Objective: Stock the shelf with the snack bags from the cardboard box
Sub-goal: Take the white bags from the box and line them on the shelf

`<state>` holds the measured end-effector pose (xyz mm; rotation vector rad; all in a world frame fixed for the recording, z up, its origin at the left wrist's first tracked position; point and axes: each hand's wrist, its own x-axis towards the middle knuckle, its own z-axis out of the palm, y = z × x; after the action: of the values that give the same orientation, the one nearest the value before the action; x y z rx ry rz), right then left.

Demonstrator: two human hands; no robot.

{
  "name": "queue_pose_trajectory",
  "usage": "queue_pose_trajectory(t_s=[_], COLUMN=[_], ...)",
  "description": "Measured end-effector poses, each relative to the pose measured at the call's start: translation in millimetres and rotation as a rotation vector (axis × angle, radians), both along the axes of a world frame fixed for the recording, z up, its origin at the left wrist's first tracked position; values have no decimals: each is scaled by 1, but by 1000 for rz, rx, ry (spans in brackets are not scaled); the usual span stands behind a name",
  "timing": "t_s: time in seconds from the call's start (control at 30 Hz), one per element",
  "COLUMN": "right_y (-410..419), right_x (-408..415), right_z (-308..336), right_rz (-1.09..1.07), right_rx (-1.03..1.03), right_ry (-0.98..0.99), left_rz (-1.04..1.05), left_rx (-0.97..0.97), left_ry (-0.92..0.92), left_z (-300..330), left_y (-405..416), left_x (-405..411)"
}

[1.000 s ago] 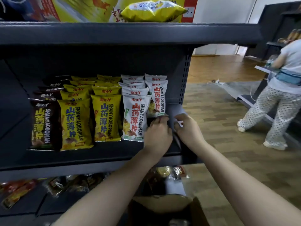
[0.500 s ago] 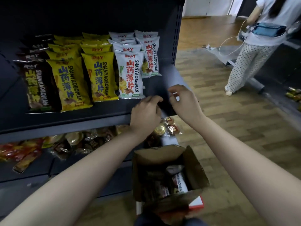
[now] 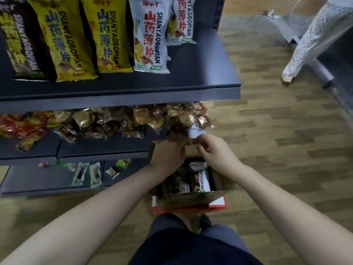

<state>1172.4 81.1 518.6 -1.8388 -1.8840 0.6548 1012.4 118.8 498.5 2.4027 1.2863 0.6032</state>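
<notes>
Hands hang together over the box (image 3: 193,197), which stands open on the floor (image 3: 277,150) at the right end of the shelf (image 3: 122,98). The left hand (image 3: 168,152) is over the box's far rim, knuckles up, fingers curled downward; whether it holds anything I cannot tell. The right hand (image 3: 212,148) is just beside it, fingers bent inward; its grip too is unclear. A small white scrap (image 3: 195,131) shows just above the right hand's fingertips, blurred.

Inside the box lie snack bags (image 3: 200,180), one white with red print, others dark. On the shelf's upper board stand more bags in a row at the front edge: a dark bag (image 3: 21,41) at the left, two yellow bags (image 3: 66,39), then white bags (image 3: 149,37) toward the right end. The board below holds a heap of clear-wrapped snacks (image 3: 114,121). At the top right corner of the view, another person's dotted trousers (image 3: 313,39) are visible.
</notes>
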Motion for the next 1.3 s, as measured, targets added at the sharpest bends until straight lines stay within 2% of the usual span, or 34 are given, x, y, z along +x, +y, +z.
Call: queue_pose_trajectory(t_s=[0.13, 0.23, 0.37, 0.5, 0.6, 0.7, 0.77, 1.03, 1.2, 1.3], right_y=[-2, 0, 10, 23, 30, 38, 45, 58, 69, 70], right_x=[6, 9, 12, 19, 20, 15, 12, 17, 24, 19], right_z=[-49, -79, -111, -159, -189, -209, -225, -262, -267, -265], right_rz=[-10, -38, -22, -192, -143, 115, 207, 291, 342, 327], right_rx=[-279, -470, -652, -752, -700, -462, -444, -618, -618, -597], right_ry=[-28, -29, -37, -110, -283, -570, -657, -711, -621, -515], left_rz=[73, 123, 160, 203, 200, 196, 222, 328, 353, 459], left_rx=[-230, -405, -603, -767, -886, -935, -940, -1018, -1124, -1254], left_ry=[184, 219, 275, 402, 434, 401, 368, 324, 288, 145], left_z=[-40, -71, -109, -148, -172, -191, -204, -239, -255, -258], left_y=[-4, -4, -2, 2, 6, 8, 9, 8, -1, 3], left_x=[0, 1, 6, 14, 23, 32, 37, 42, 44, 47])
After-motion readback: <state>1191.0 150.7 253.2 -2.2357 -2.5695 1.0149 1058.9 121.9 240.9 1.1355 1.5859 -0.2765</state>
